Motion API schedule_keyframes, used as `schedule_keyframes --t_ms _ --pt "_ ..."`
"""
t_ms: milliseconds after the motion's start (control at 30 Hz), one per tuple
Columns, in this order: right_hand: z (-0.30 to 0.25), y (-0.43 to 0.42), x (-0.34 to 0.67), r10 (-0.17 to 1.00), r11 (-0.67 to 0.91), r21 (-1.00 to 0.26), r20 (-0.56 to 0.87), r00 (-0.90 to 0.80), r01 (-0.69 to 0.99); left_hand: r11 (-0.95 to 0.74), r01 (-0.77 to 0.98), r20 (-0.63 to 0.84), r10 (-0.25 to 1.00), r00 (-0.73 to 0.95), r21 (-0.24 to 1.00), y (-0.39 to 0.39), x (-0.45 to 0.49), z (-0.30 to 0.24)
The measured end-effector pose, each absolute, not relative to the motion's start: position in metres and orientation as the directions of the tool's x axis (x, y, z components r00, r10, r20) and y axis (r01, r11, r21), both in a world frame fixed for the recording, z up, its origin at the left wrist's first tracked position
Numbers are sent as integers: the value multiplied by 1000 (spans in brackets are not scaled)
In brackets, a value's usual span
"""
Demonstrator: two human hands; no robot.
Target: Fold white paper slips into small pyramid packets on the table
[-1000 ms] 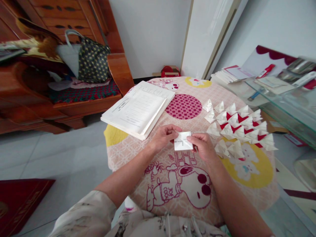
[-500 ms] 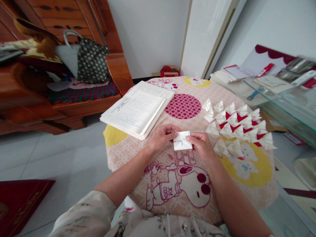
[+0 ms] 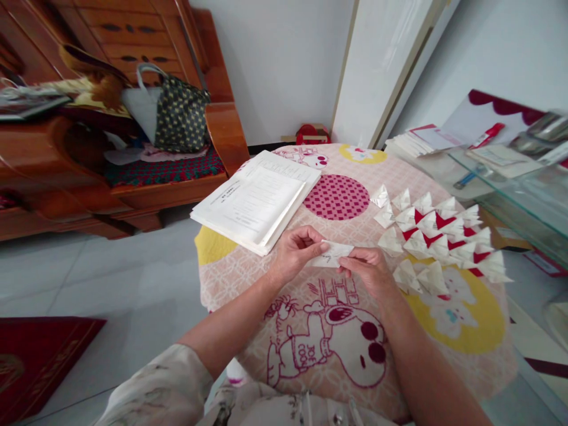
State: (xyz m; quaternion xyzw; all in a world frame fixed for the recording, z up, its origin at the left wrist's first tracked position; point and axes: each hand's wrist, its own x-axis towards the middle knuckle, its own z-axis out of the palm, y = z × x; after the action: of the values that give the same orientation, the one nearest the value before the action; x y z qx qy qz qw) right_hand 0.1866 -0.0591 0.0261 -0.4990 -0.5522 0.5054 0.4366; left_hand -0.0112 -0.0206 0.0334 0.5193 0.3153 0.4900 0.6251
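Note:
A small folded piece of white paper [image 3: 331, 255] with dark print is held between my two hands above the table. My left hand [image 3: 298, 251] pinches its left end, thumb on top. My right hand [image 3: 366, 266] grips the right end, with the thumb over the edge and fingers curled beneath. The fingers partly cover both ends of the paper. To the right of my right hand stand rows of folded white paper pieces [image 3: 429, 242] with pointed tips, with red showing between some of them. Beyond my left hand lies a stack of printed sheets [image 3: 261, 198].
A patterned pink cloth [image 3: 248, 284] covers the round table. A glass shelf [image 3: 501, 177] with papers and a red marker [image 3: 488, 135] stands at the right. A wooden bench [image 3: 177, 201] carrying a dark patterned bag [image 3: 181, 115] is at the left.
The paper between my hands has gone from a flat square to a narrower, wider strip, and my hands have moved slightly apart. The whole view has shifted a little.

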Motion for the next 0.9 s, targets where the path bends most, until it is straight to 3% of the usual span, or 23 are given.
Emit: schedule_keyframes --t_ms 400,567,667,733,833,900 --pt "24 -60 189 986 -69 -997 -72 -153 24 14 -279 100 915 391 960 -18 -10 32" --pt "25 -57 191 992 -111 -992 -114 -54 58 31 -103 27 852 523 994 -11 -11 22" --pt "19 -53 194 995 -100 -976 -95 31 195 7 143 -86 829 552 990 -10 -11 15" --pt "14 -51 196 998 -34 -926 -10 67 375 -52 309 -132 828 545 950 -11 -11 13" --pt "9 -50 196 982 125 -742 185 22 659 -199 498 -83 869 488 844 -14 -10 14" --pt "11 -51 194 964 219 -622 256 -69 752 -273 555 -8 893 451 786 -15 -9 16"
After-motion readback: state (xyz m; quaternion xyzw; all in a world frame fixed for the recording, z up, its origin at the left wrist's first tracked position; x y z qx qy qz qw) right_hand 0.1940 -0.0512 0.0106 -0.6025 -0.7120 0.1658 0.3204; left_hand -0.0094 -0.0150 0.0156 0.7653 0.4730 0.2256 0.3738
